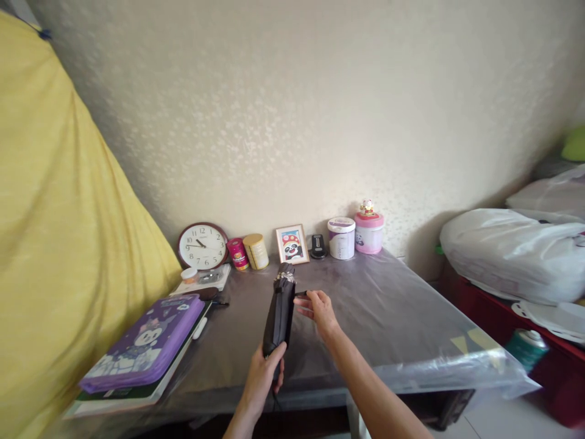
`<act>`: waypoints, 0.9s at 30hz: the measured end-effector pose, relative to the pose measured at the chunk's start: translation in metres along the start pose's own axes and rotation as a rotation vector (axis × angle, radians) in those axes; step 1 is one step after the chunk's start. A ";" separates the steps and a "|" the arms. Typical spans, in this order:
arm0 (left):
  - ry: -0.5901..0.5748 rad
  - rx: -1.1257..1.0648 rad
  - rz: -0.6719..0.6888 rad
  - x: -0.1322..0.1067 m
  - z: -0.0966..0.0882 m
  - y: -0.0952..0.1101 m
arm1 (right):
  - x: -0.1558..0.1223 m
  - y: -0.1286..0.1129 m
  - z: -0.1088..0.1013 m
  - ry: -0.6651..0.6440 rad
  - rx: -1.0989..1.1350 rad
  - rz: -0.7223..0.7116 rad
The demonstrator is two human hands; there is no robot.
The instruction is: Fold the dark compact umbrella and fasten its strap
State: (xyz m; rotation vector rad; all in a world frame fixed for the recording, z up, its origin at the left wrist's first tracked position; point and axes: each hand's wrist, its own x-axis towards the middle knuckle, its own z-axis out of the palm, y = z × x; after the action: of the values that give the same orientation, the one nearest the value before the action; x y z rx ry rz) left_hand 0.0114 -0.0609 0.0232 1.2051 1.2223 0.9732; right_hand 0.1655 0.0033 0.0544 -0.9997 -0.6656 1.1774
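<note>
A folded black umbrella (280,310) is held over the table (365,317), its tip pointing away toward the wall. My left hand (265,373) is closed round its handle end, near the table's front edge. My right hand (316,308) is just right of the umbrella's middle, fingers pinched on its small black strap tab.
Along the wall stand a round clock (202,246), two small tins (248,252), a framed panda picture (292,244), a black gadget (318,246) and two lidded tubs (355,235). A purple case (145,342) lies at left by a yellow curtain (55,244). White bags (512,250) sit at right.
</note>
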 end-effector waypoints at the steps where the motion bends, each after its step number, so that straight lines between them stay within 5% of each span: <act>1: -0.024 -0.081 -0.003 -0.002 0.001 0.002 | 0.002 -0.001 -0.004 0.018 -0.032 0.015; 8: -0.148 -0.273 -0.057 -0.016 -0.001 0.021 | 0.018 -0.006 -0.030 0.188 -0.198 0.017; 14: -0.183 0.030 0.004 -0.018 0.001 0.025 | -0.001 -0.022 -0.019 -0.148 -0.077 0.075; 18: -0.164 0.162 0.039 -0.019 0.003 0.024 | 0.000 -0.017 -0.015 -0.053 -0.007 0.185; 21: -0.165 0.074 0.022 -0.017 0.004 0.023 | 0.007 -0.012 -0.017 0.020 0.096 0.222; 27: -0.291 -0.249 -0.244 -0.018 -0.004 0.020 | 0.008 -0.014 -0.017 0.050 0.263 0.218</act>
State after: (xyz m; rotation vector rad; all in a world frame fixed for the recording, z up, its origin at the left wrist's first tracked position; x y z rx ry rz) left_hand 0.0069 -0.0755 0.0461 0.9381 0.9591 0.7167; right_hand 0.1883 0.0057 0.0594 -0.8899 -0.3563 1.3865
